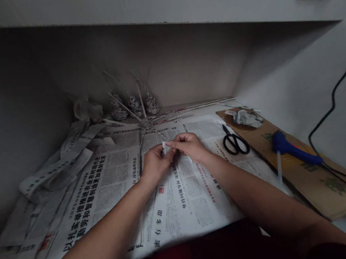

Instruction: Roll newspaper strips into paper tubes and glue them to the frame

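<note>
Both my hands meet above the newspaper (pixel 191 212) spread on the worktop. My left hand (pixel 156 162) is closed, its thumb and fingers pinching a small paper strip (pixel 164 147). From the other side my right hand (pixel 190 146) pinches the same strip, thumb against fingers. Part of the strip is hidden behind the fingers. Just beyond the hands lies a woven paper piece (pixel 146 124) with rolled paper spokes spreading out from its round centre.
Black-handled scissors (pixel 236 143) lie at the right. Beside them, cardboard (pixel 322 185) carries a blue glue gun (pixel 296 150) and a crumpled wad (pixel 248 119). Paper strips (pixel 59 171) pile up at left. Three woven paper shapes (pixel 135 105) stand at the back wall. A shelf overhangs.
</note>
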{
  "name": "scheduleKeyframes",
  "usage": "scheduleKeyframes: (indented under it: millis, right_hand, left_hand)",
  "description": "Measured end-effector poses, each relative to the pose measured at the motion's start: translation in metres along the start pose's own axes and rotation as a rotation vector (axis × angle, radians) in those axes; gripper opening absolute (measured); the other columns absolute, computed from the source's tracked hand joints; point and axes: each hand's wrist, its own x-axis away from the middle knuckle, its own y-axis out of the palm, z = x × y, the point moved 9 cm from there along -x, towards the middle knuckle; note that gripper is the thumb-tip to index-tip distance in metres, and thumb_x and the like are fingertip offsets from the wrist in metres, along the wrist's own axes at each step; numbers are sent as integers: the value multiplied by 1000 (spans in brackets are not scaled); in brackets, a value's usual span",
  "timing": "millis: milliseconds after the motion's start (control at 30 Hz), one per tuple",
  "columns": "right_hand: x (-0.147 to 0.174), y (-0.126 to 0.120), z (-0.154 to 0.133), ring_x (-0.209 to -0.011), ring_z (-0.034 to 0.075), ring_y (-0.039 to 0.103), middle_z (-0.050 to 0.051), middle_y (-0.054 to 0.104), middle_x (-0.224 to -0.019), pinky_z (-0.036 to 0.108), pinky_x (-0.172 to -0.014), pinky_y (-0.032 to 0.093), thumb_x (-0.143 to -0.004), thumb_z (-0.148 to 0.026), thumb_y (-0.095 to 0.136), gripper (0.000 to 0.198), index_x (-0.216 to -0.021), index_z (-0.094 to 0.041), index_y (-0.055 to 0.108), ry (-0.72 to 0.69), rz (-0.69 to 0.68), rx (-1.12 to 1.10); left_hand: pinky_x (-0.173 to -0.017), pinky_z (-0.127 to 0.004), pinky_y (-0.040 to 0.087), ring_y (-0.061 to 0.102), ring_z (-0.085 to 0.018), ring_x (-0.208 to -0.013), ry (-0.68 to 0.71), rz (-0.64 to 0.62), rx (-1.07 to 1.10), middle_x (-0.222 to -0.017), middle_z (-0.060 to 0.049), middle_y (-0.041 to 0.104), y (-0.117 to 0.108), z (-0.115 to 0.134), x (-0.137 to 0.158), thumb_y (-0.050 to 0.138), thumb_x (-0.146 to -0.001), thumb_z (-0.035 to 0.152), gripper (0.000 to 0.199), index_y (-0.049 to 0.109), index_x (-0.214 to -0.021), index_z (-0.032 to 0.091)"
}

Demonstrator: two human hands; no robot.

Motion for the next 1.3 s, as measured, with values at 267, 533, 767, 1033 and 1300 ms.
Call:
scheduleKeyframes:
  millis: [267,533,767,1033,1300]
  right_hand:
    - [-3,-9,-6,-49,8,43,-1,53,-60,20,-38,21,-71,-54,70,41,-87,-16,73,32,-138,61]
    - [-2,-7,-3,-42,5,33,-5,47,-50,21,-38,20,-71,-45,73,40,-94,-13,74,29,-165,166]
    - [0,-5,-2,-43,6,35,-5,46,-51,20,-38,21,-73,-47,70,42,-94,-11,71,58,-191,121]
    - [-1,-5,0,-41,5,33,-6,46,-50,19,-37,19,-72,-46,70,42,-95,-11,69,77,-196,98]
    - [-3,-9,4,-37,5,30,-7,44,-43,19,-35,15,-62,-44,77,39,-81,-11,69,99,-55,35]
  left_hand:
    - [-52,-26,50,61,-16,-58,-38,-73,45,-68,-4,66,6,1,1,66,-74,45,31,67,-79,15]
    - [-51,-26,51,61,-16,-58,-58,-82,40,-71,-6,67,7,-2,0,66,-74,43,29,67,-79,15]
    - [-53,-26,51,60,-16,-59,-32,-118,82,-71,-6,65,10,2,1,60,-79,46,32,64,-78,14]
    - [-56,-29,51,62,-19,-63,-4,-105,25,-71,-6,67,8,0,0,59,-78,45,31,65,-78,15]
    - [-56,-29,49,63,-20,-63,0,-44,-14,-69,-6,69,2,-3,-2,61,-76,45,30,66,-74,16]
